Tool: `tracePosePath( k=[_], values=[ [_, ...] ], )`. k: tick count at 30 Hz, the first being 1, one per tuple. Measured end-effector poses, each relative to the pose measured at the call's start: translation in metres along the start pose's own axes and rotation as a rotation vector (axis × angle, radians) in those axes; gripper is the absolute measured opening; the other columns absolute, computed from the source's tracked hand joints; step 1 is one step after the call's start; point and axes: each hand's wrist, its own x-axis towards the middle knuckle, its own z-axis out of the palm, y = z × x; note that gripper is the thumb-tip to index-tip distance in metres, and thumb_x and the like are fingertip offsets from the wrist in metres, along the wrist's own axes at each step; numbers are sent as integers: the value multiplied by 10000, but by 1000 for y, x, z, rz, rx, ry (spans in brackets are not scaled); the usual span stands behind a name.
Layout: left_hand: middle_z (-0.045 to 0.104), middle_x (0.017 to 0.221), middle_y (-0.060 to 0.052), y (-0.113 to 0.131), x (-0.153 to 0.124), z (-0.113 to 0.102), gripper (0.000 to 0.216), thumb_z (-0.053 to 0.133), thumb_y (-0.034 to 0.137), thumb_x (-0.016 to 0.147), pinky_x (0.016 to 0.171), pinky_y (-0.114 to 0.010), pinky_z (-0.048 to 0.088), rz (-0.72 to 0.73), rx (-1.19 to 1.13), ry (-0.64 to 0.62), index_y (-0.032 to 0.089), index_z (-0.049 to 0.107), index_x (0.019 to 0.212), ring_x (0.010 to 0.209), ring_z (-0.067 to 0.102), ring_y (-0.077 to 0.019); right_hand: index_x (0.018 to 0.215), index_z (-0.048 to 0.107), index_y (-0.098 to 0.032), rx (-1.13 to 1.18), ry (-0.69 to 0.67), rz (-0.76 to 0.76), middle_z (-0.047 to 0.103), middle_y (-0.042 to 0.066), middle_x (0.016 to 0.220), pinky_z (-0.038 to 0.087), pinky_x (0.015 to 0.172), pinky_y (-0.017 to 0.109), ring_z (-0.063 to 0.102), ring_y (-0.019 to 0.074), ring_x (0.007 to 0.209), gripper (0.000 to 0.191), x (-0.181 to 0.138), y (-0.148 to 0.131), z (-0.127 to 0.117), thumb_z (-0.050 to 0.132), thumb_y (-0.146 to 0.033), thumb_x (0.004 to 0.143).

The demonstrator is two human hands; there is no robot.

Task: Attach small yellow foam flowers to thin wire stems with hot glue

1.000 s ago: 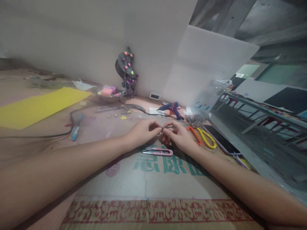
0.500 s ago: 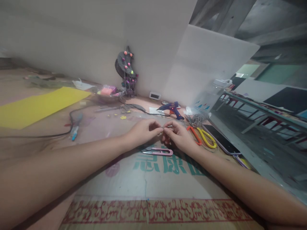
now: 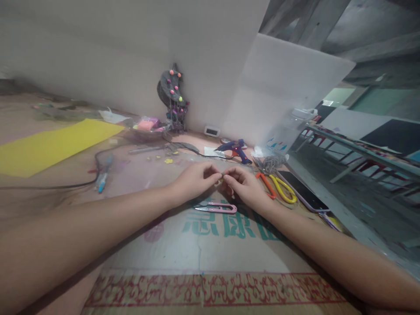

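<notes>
My left hand point(image 3: 200, 181) and my right hand point(image 3: 242, 186) meet fingertip to fingertip above the table, both closed in a pinch. Between them is something tiny, mostly hidden by the fingers and too small to name. Just below the hands lies a pair of pink thread snips point(image 3: 218, 207), blades toward the left. Beyond them rests a blue glue gun point(image 3: 236, 149) with a small red light showing. Close by my right hand are an orange handle point(image 3: 266, 185) and a yellow handle point(image 3: 282, 190), seemingly of scissors.
A phone point(image 3: 303, 191) lies along the right edge, near a coil of grey cord point(image 3: 271, 163). Yellow sheet point(image 3: 55, 146) and a blue pen point(image 3: 103, 180) are on the left. A grey moon-shaped ornament point(image 3: 171, 89) stands at the back wall. A black cable point(image 3: 97, 168) crosses the left side.
The fingertips have shifted very slightly against each other, and a little more of the tiny thing shows between them. Everything else stays in place.
</notes>
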Motion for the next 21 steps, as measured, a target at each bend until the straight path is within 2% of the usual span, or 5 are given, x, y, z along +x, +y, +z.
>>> tracePosePath(
  k=[10,15,21],
  values=[
    [694,886,-42,-2,0,0,230,532,350,861,685,-270,460,37,-57,-47,163,636,947,784,622,-164,846,533,-196,-59,26,-13,596,-31,595,408,452,229,507,102,468,236,0,-3,0,599,-422,837],
    [683,822,-34,-1,-1,-1,250,496,361,881,638,-266,419,58,68,-21,163,648,869,725,589,-160,876,558,-194,-64,-22,-12,622,-18,651,424,484,230,531,103,505,203,-1,1,0,590,-393,855],
    [658,778,-30,3,-1,-1,238,482,336,884,619,-261,395,54,84,0,154,613,806,702,567,-155,914,586,-201,-60,-24,-7,600,-27,630,428,492,233,517,104,500,211,-1,0,-1,558,-407,875]
  ],
)
